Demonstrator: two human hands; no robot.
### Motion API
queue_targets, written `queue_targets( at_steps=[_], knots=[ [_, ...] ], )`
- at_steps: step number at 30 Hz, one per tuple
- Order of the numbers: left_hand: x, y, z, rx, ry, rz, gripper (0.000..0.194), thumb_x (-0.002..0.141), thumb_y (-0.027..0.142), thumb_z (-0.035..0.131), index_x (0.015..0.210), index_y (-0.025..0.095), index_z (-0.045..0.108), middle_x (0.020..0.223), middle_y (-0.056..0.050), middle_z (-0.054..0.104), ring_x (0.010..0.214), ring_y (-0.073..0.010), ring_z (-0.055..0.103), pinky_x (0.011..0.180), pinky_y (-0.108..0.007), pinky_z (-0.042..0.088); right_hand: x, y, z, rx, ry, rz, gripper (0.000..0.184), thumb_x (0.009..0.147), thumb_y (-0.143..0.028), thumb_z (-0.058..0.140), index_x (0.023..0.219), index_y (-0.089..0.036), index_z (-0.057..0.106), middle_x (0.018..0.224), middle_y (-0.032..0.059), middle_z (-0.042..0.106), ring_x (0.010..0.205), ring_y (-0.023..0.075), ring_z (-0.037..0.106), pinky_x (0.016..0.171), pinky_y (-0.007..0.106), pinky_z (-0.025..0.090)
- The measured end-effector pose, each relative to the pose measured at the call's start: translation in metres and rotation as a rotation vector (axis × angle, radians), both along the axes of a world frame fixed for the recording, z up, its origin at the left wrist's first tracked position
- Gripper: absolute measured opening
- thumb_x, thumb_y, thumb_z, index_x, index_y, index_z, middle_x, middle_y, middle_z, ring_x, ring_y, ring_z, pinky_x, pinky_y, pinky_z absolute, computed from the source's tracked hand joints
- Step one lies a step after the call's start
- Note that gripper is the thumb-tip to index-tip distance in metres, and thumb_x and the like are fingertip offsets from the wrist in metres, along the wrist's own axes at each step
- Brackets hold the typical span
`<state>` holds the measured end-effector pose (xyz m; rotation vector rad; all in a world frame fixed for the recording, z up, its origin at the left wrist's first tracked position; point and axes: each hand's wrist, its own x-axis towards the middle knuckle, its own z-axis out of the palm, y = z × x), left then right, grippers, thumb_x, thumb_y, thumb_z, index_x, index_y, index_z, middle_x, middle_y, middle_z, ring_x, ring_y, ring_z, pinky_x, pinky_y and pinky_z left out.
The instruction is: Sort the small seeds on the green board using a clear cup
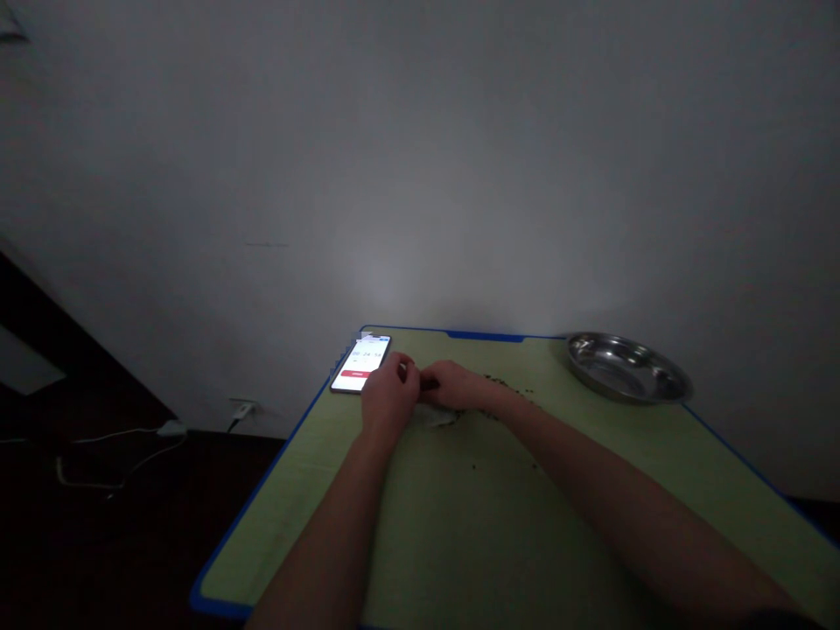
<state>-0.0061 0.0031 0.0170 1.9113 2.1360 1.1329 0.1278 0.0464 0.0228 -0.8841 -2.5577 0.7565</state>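
My left hand (392,390) and my right hand (452,385) meet over the far part of the table, fingertips almost touching. Both have their fingers curled in a pinch; whatever they hold is too small or hidden to make out. Under and beside my right hand lies a pale, thin piece (433,416), perhaps paper or plastic. Small dark bits (493,381) are scattered on the table around my right hand and wrist, with a few nearer to me. Just left of my left hand lies a phone (358,366) with its screen lit.
The green table (446,542) has a blue edge and stands against a grey wall (420,175). A shallow metal bowl (623,376) sits at its far right corner. On the left, a plug with a cable (242,411) is at the wall, and white cords (124,477) hang or lie near the dark floor.
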Motion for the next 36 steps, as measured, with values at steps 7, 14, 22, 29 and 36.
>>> queue_targets(
  at_steps=[7, 14, 22, 29, 36],
  knots=[
    [0.001, 0.0, 0.003, 0.008, -0.023, 0.007, 0.021, 0.081, 0.034, 0.045, 0.086, 0.021, 0.062, 0.07, -0.003, 0.065, 0.064, -0.0151, 0.057, 0.056, -0.024, 0.034, -0.003, -0.012, 0.0, 0.026, -0.019, 0.016, 0.021, 0.075, -0.019, 0.06, 0.091, -0.012, 0.073, 0.085, 0.0086, 0.073, 0.073, 0.0181, 0.063, 0.064, 0.024, 0.042],
    [0.001, -0.003, 0.007, 0.034, -0.063, 0.018, 0.022, 0.081, 0.033, 0.044, 0.085, 0.021, 0.062, 0.069, -0.002, 0.064, 0.064, -0.0146, 0.056, 0.057, -0.024, 0.034, -0.005, -0.024, 0.0, 0.022, -0.03, 0.061, 0.019, 0.075, -0.016, 0.059, 0.089, -0.012, 0.071, 0.084, 0.0073, 0.073, 0.073, 0.0166, 0.063, 0.064, 0.022, 0.042],
    [-0.001, -0.002, 0.005, 0.034, -0.075, 0.01, 0.021, 0.08, 0.032, 0.045, 0.084, 0.021, 0.061, 0.066, -0.001, 0.063, 0.061, -0.0141, 0.055, 0.056, -0.024, 0.033, 0.0, -0.029, 0.0, 0.009, -0.021, 0.099, 0.017, 0.075, -0.014, 0.06, 0.087, -0.013, 0.071, 0.084, 0.0054, 0.072, 0.073, 0.0146, 0.063, 0.066, 0.022, 0.043],
    [0.0, -0.002, 0.008, 0.004, -0.073, 0.014, 0.022, 0.081, 0.032, 0.044, 0.085, 0.02, 0.062, 0.069, -0.002, 0.064, 0.064, -0.0145, 0.057, 0.057, -0.024, 0.034, 0.0, -0.029, 0.005, 0.022, -0.044, 0.107, 0.018, 0.076, -0.013, 0.058, 0.088, -0.012, 0.071, 0.084, 0.006, 0.072, 0.072, 0.0152, 0.062, 0.066, 0.023, 0.043],
    [-0.001, -0.002, 0.008, 0.009, -0.049, 0.022, 0.023, 0.082, 0.033, 0.044, 0.086, 0.02, 0.062, 0.069, -0.002, 0.065, 0.065, -0.0146, 0.058, 0.057, -0.024, 0.035, -0.002, -0.026, 0.003, -0.009, 0.006, 0.091, 0.02, 0.076, -0.012, 0.057, 0.091, -0.012, 0.071, 0.089, 0.0068, 0.072, 0.077, 0.0161, 0.063, 0.07, 0.023, 0.044]
  ],
)
